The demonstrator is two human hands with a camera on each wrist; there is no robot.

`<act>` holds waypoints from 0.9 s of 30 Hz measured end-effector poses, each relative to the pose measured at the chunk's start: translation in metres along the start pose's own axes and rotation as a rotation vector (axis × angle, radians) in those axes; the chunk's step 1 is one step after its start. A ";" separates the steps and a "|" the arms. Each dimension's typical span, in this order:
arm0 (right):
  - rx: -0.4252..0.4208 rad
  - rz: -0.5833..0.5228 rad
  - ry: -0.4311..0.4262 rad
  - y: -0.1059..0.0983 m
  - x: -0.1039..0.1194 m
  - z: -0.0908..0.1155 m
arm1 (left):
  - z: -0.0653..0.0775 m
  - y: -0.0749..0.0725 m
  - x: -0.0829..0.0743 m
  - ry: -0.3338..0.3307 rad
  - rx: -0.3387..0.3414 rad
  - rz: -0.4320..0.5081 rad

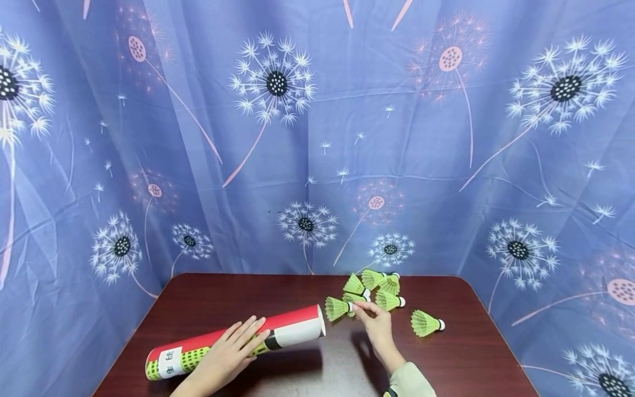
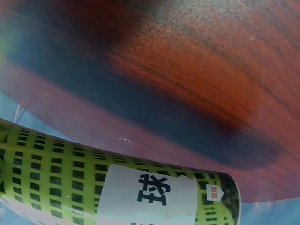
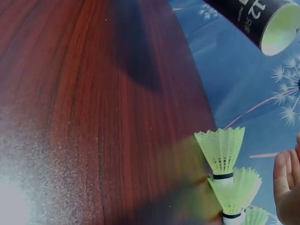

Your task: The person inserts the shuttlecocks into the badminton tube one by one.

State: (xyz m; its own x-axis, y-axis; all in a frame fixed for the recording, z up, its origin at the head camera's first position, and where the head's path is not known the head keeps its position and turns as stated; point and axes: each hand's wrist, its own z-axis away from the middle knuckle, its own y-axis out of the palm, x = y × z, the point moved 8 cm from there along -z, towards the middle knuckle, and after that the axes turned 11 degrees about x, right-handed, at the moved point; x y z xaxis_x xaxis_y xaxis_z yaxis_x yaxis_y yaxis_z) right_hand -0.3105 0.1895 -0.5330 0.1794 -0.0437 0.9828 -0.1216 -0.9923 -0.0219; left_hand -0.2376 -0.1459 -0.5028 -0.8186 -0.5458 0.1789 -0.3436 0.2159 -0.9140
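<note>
My left hand [image 1: 225, 353] grips a long shuttlecock tube [image 1: 299, 332] with its fingers laid across the top; the thumb is hidden. Red, white and green in colour, the tube lies aslant, its right end higher and casting a shadow on the table. In the left wrist view its green grid and white label [image 2: 150, 194] show. Just right of the tube's end, my right hand [image 1: 381, 331] pinches a yellow-green shuttlecock [image 1: 336, 309] at its white base, skirt towards the tube. The right wrist view shows the tube's round end [image 3: 279, 30] and overlapping shuttlecocks [image 3: 220, 150].
Behind the right hand several shuttlecocks lie clustered, among them one shuttlecock [image 1: 387, 300] with its base to the right. A lone shuttlecock [image 1: 424, 323] lies further right. The dark red-brown table [image 1: 471, 364] ends against a blue dandelion-print curtain [image 1: 347, 110].
</note>
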 end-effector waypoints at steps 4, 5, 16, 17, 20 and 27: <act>-0.010 0.034 -0.006 0.006 -0.006 -0.006 | 0.002 -0.001 0.001 -0.002 -0.006 -0.009; -0.007 0.042 -0.010 0.009 -0.007 -0.007 | 0.003 -0.001 0.002 -0.002 -0.011 -0.014; 0.033 0.225 -0.104 0.041 -0.007 -0.027 | 0.004 -0.002 0.003 0.007 -0.020 -0.015; 0.031 0.243 -0.104 0.043 -0.007 -0.029 | 0.004 -0.002 0.003 0.003 -0.018 -0.015; 0.029 0.304 -0.129 0.046 -0.008 -0.031 | 0.004 -0.002 0.003 0.003 -0.026 -0.024; 0.008 0.458 -0.113 0.049 -0.020 -0.031 | 0.005 -0.002 0.001 0.017 -0.024 -0.011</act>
State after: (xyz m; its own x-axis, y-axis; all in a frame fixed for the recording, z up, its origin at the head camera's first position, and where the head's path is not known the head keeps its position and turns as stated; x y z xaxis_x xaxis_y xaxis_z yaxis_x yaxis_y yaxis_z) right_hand -0.3502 0.1450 -0.5479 0.2139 -0.4893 0.8455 -0.2059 -0.8686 -0.4506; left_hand -0.2356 -0.1508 -0.5026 -0.8224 -0.5344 0.1954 -0.3636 0.2293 -0.9029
